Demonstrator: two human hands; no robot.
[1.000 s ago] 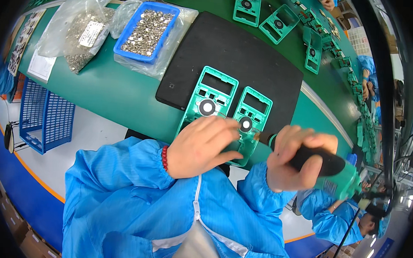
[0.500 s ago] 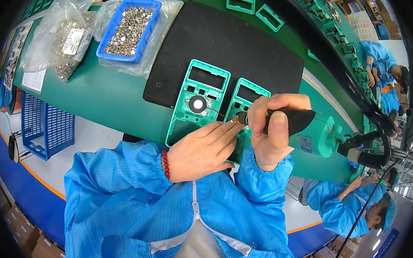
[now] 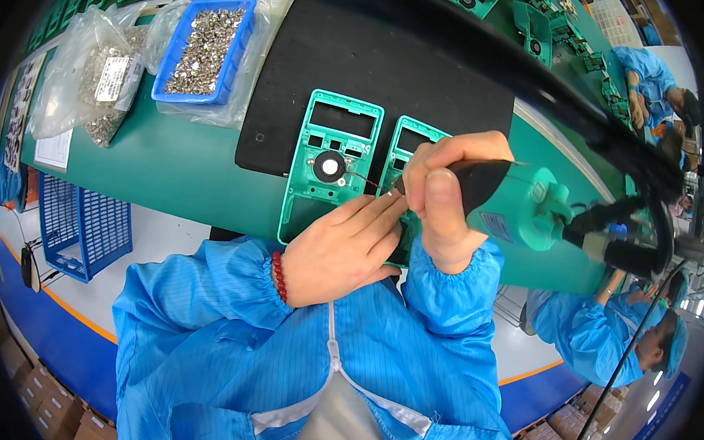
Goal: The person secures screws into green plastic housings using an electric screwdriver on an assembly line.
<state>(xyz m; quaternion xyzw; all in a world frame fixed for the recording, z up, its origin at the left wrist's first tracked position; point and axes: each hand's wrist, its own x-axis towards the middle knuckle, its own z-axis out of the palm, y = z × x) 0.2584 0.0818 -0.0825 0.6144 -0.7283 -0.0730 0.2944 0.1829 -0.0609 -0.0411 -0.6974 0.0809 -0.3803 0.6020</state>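
My right hand (image 3: pixel 444 195) grips a green electric screwdriver (image 3: pixel 522 208) by its black front part. It is tilted with its tip toward the middle of the bench; the tip is mostly hidden by my fingers. My left hand (image 3: pixel 346 250) lies flat, fingers stretched together, over the lower part of two green plastic housings, fingertips close to the tool's tip. The left housing (image 3: pixel 312 188) carries a round black speaker (image 3: pixel 329 167) with a white centre. Thin dark red wires (image 3: pixel 363 178) run from it toward my fingertips. Both hands partly cover the right housing (image 3: pixel 396 160).
A black mat (image 3: pixel 271 114) lies under the housings' far ends. Left of it are a blue tray (image 3: pixel 162 86) of small metal parts and a clear bag (image 3: pixel 64 81). A blue basket (image 3: pixel 85 232) stands below the bench. A dark bar (image 3: pixel 531 60) crosses overhead. Two people work at right.
The view has shifted slightly. Both hands and the screwdriver keep nearly the same place at the housings. On the far green surface, other housings have moved right.
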